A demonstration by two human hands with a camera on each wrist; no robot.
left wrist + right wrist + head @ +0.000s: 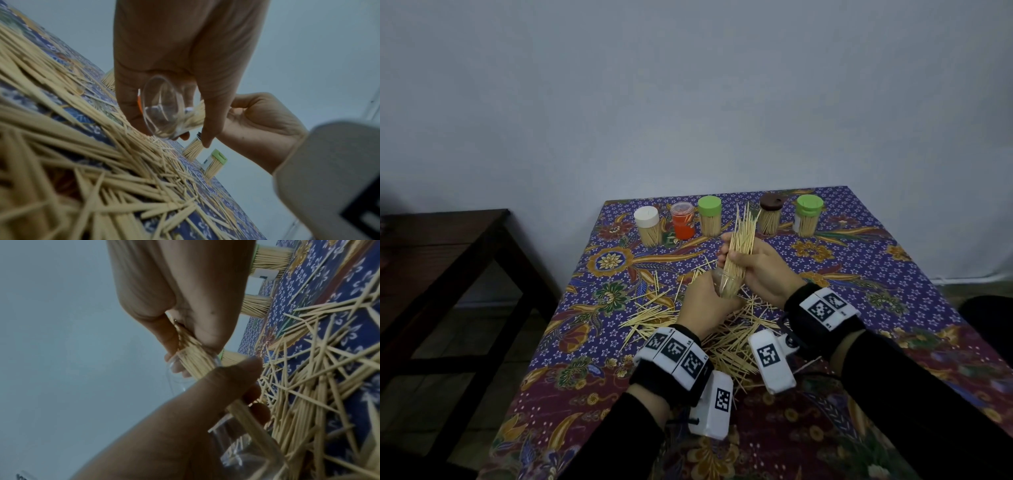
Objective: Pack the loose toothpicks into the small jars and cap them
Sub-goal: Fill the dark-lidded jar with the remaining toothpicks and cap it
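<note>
Over at nine o'clock, a dark wooden bench [445, 246] stands beside the patterned surface [859, 274]. Along the far edge, from eleven to one o'clock, runs a row of filled jars: white-capped jar [647, 226], orange jar [682, 220], green-capped jar [709, 215], brown-capped jar [771, 212], and a second green-capped jar [807, 215]. Dead centre, the left hand [703, 301] wraps round a clear jar [727, 282], held tilted above the surface. The right hand [763, 270] clutches a bundle of toothpicks [739, 246], its lower ends already down inside that jar, tips fanning out at twelve o'clock. Beneath both hands, at six o'clock, loose toothpicks [729, 346] lie scattered in a heap.
</note>
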